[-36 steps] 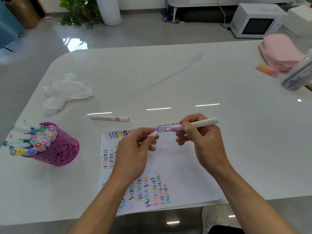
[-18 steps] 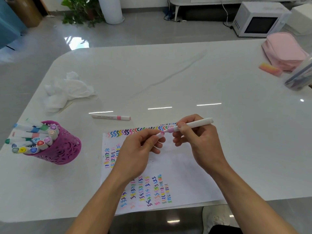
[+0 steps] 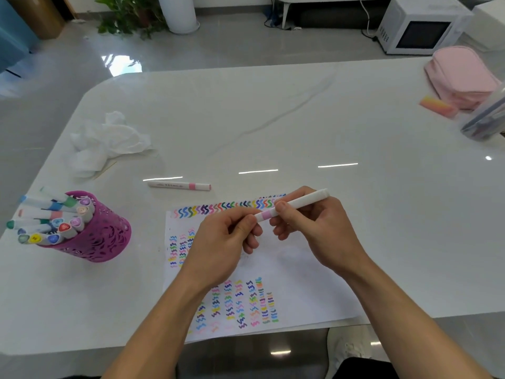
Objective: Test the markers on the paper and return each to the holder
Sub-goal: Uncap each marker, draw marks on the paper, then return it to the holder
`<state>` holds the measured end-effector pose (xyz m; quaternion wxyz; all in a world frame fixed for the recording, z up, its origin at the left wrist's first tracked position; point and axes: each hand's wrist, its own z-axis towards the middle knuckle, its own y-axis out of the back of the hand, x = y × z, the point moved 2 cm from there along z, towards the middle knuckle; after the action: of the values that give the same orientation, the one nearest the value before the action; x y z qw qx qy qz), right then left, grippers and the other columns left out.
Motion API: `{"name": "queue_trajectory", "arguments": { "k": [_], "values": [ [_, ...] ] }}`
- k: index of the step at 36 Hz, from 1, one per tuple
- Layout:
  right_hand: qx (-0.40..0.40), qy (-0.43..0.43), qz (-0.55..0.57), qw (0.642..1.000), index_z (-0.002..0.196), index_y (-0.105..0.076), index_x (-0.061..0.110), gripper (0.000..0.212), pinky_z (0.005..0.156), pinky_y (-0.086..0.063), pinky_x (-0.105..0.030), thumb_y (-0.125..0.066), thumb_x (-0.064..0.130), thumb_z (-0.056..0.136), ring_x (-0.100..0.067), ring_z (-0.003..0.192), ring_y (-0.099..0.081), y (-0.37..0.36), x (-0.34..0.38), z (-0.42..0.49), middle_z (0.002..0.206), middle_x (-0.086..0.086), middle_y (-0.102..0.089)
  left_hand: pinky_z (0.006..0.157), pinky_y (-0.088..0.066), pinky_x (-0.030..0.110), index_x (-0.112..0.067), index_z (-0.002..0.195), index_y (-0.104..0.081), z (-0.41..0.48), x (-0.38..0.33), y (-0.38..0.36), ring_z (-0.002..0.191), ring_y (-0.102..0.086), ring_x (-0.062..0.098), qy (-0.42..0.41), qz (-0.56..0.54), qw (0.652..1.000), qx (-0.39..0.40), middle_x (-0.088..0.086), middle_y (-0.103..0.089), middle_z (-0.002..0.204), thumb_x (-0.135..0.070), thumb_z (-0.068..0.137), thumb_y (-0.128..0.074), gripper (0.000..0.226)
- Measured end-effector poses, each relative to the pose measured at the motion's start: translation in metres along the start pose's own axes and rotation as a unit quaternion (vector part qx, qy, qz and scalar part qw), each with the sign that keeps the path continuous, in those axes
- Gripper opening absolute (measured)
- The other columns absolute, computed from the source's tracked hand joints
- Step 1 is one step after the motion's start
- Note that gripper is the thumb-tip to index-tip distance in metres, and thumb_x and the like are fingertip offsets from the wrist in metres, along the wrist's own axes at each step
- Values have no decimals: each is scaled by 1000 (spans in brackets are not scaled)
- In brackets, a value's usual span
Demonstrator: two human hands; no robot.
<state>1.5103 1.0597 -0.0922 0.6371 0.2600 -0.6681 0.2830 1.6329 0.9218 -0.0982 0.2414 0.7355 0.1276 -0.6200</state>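
While the right hand [image 3: 319,231] grips the marker [image 3: 302,202], the left hand [image 3: 221,242] pinches its end.

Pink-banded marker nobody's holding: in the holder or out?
Out. The marker lies flat on the table, to the right of the purple holder and not touching it.

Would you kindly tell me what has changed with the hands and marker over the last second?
The left hand moved right to the end of the white marker with a pink band, closing the earlier gap; the coloured tip no longer shows, so it seems capped. The right hand still grips the barrel. The purple perforated holder, the white paper and the loose marker stayed put.
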Motion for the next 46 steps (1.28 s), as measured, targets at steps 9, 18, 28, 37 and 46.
{"name": "queue_trajectory", "arguments": {
  "k": [9,18,28,37,46],
  "values": [
    [-2,-7,39,999,96,-70,-10,14,61,-59,-34,-66,3,99,-28,66,-71,-7,-2,-2,77,-20,-75,56,-54,27,-19,105,-77,-7,-1,-2,58,-64,16,-15,2,999,-46,2,-69,72,-7,99,-58,23],
    [18,3,27,999,101,-78,6,14,62,-58,-29,-71,18,97,-23,68,-71,-13,2,0,79,-14,-76,62,-53,23,-20,102,-75,-8,-19,11,65,-65,12,-47,4,997,-58,1,-71,75,-15,97,-63,14],
    [-11,-43,-9,999,100,-76,23,36,54,-50,-27,-59,55,98,-21,60,-62,-22,-5,2,71,-6,-70,69,-51,23,-20,91,-74,-13,-35,73,73,-62,11,-101,-128,958,-235,-3,-71,82,-17,81,-78,11],
    [21,-31,-111,993,103,-72,25,30,54,-51,-25,-53,48,105,-16,59,-64,-38,-12,-4,73,-4,-72,81,-53,23,-23,109,-71,-46,-54,114,93,-67,7,-225,110,871,-423,-7,-71,104,-32,99,-62,16],
    [33,12,-121,992,101,-73,25,31,53,-50,-25,-58,52,97,-15,55,-62,-47,-6,-10,69,-4,-71,86,-55,41,-16,114,-70,-66,-61,143,98,-65,7,-259,217,805,-487,-9,-67,108,-27,104,-55,21]
  ]
}}
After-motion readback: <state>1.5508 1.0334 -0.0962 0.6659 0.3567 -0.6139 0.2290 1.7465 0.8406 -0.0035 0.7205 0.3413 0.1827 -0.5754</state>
